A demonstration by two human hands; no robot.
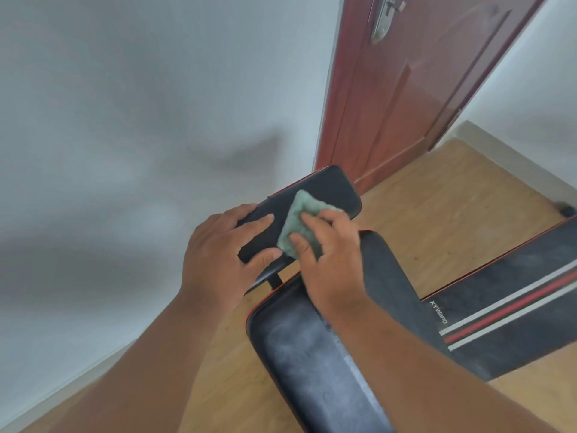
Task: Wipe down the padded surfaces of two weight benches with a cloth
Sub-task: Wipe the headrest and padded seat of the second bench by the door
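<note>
The cloth (301,226), a pale green folded pad, lies pressed flat on the small black head pad (324,189) at the far end of the nearer bench (296,354), the end closest to the red door (421,89). The right hand (331,260) bears down on the cloth with fingers spread open, thumb on its near corner. The left hand (224,245) is clamped on the head pad's left edge, thumb on top and fingers curled under the rim, steadying it; the two hands sit close together but do not touch.

The step in hand appears to be wiping this head pad. To do it well, the left hand should hold the pad firm, since it seems to sit on a narrow bracket and may rock. The right hand would best sweep in long overlapping strokes out toward the door-side rim, then along the rounded edges.

The bench's main pad, nearer the person than the head pad, shows hazy grey smears; whether that is dust or drying moisture is hard to tell through the blur. The second bench (515,310), with red and white stripes, stands to the right of the first on the wooden floor (452,214), and looks dusty as well.
</note>
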